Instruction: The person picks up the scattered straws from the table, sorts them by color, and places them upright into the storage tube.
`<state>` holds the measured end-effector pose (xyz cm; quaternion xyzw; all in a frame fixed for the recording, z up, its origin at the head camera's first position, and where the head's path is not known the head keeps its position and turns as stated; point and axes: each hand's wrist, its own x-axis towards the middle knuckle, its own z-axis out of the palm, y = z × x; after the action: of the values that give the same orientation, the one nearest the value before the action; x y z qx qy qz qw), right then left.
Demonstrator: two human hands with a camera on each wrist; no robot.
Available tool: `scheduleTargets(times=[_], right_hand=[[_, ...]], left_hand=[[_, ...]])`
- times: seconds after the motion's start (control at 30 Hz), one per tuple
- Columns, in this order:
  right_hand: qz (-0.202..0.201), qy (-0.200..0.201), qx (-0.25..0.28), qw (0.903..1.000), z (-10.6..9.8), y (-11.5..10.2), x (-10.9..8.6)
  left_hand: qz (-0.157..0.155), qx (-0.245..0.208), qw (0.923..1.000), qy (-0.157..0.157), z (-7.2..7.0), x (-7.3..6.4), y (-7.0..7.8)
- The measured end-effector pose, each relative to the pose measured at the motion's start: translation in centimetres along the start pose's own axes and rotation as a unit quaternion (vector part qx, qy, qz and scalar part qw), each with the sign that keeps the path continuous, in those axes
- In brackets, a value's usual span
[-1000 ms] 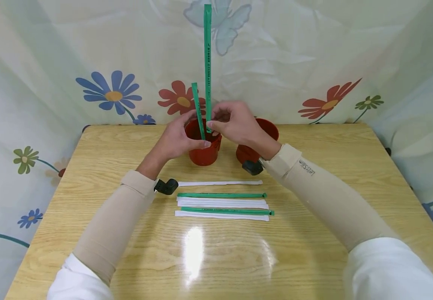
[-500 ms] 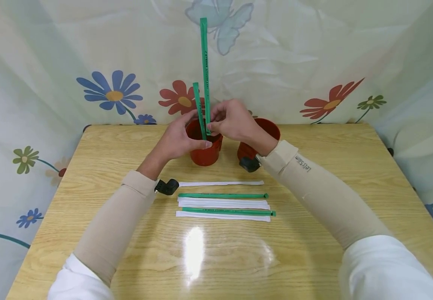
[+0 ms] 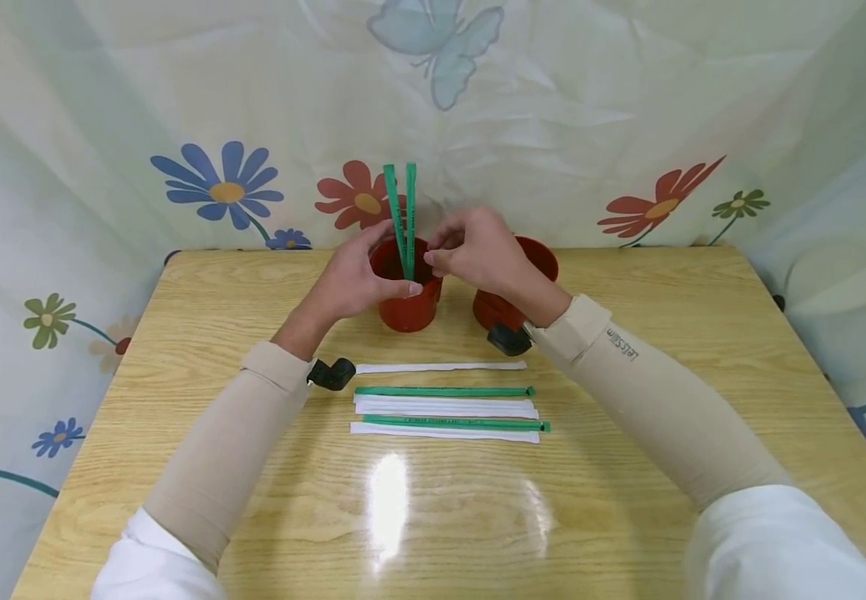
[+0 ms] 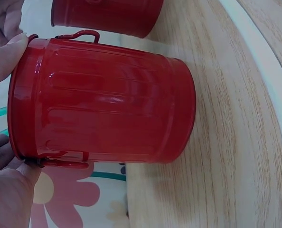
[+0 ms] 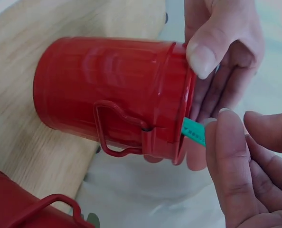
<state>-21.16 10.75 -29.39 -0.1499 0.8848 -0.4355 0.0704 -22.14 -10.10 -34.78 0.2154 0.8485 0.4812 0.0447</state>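
Two green-wrapped straws, one on the left [image 3: 392, 196] and one on the right [image 3: 411, 200], stand in the left red metal bucket [image 3: 406, 315]. My left hand [image 3: 350, 279] holds this bucket by its rim, thumb on the near side. My right hand [image 3: 481, 254] is just right of the rim, fingers bent and nothing between them. In the right wrist view its thumb and index finger are apart, and a green straw end [image 5: 193, 131] shows behind the fingers. The left wrist view shows the bucket's ribbed wall [image 4: 108, 99] and side handles.
A second red bucket [image 3: 488, 310] stands to the right, partly behind my right wrist. In front, on the wooden table [image 3: 312, 508], lie green-wrapped straws [image 3: 443, 391] and white-wrapped straws [image 3: 443, 407] in a row. A flowered curtain [image 3: 553, 125] hangs behind.
The second green straw has gone down into the left bucket, level with the first. My right hand has let go of it and drawn slightly right. The left hand stays at the rim.
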Motion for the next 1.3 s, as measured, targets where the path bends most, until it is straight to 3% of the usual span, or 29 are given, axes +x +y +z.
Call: scheduleTargets(times=[0.33, 0.7, 1.0, 1.17, 1.3], right_hand=[[-0.017, -0.004, 0.0, 0.9998, -0.9, 1.1, -4.0], [0.007, -0.036, 0.008, 0.9993, -0.9, 4.3, -8.2], [-0.015, -0.092, -0.048, 0.9945, 0.8, 8.8, -11.2], [-0.022, -0.117, -0.107, 0.9872, 1.2, 10.2, -11.9], [-0.067, -0.116, -0.174, 0.9756, 1.8, 11.0, -12.2]], left_hand=[[-0.017, -0.002, 0.9999, 0.003, 0.1, -0.2, 0.1], [-0.041, 0.007, 0.9991, 0.0, -0.1, 0.0, 0.2], [-0.039, 0.002, 0.9992, -0.001, 0.0, -0.2, 0.2], [-0.036, 0.013, 0.9993, -0.002, -0.1, 0.0, 0.5], [-0.036, 0.017, 0.9992, -0.002, -0.1, 0.0, 0.5]])
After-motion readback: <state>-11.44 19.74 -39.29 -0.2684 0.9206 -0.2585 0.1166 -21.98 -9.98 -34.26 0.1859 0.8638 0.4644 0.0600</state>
